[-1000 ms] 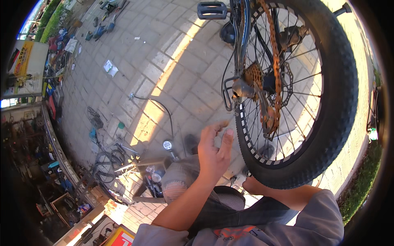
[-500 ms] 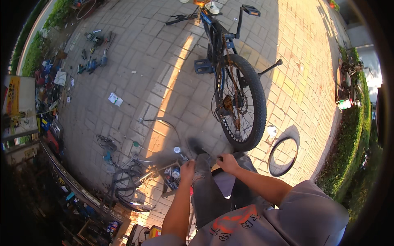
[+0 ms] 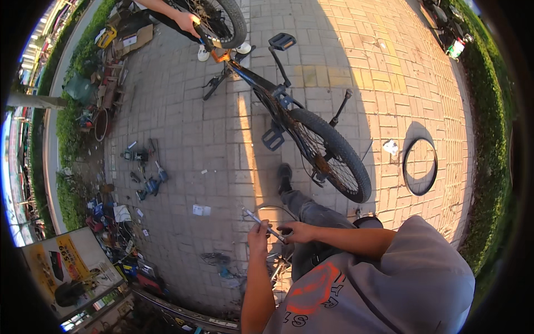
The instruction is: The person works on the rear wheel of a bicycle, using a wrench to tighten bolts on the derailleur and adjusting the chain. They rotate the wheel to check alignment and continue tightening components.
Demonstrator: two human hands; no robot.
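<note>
A long, slim silver tool (image 3: 259,219) slants across in front of me; its exact kind is too small to make out. My left hand (image 3: 258,240) is closed round its middle. At its near end, the fingers of my right hand (image 3: 299,231) are curled against it. Beyond my hands stands a black bicycle (image 3: 267,97) with an orange front part, its rear wheel (image 3: 353,175) toward me and its kickstand (image 3: 341,107) sticking out to the right. Another person's hand (image 3: 188,22) grips the handlebar at the far end.
A loose black tyre (image 3: 406,167) lies on the paving at right, near crumpled white paper (image 3: 390,147). Power tools (image 3: 149,186) and a white paper (image 3: 201,210) lie at left. More tools and a sign board (image 3: 69,267) line the left side; a hedge (image 3: 492,117) runs along the right.
My view has swung left and up, bringing the other person's hand and the front wheel into sight. The bicycle has tilted round. My hands have come together on the silver tool.
</note>
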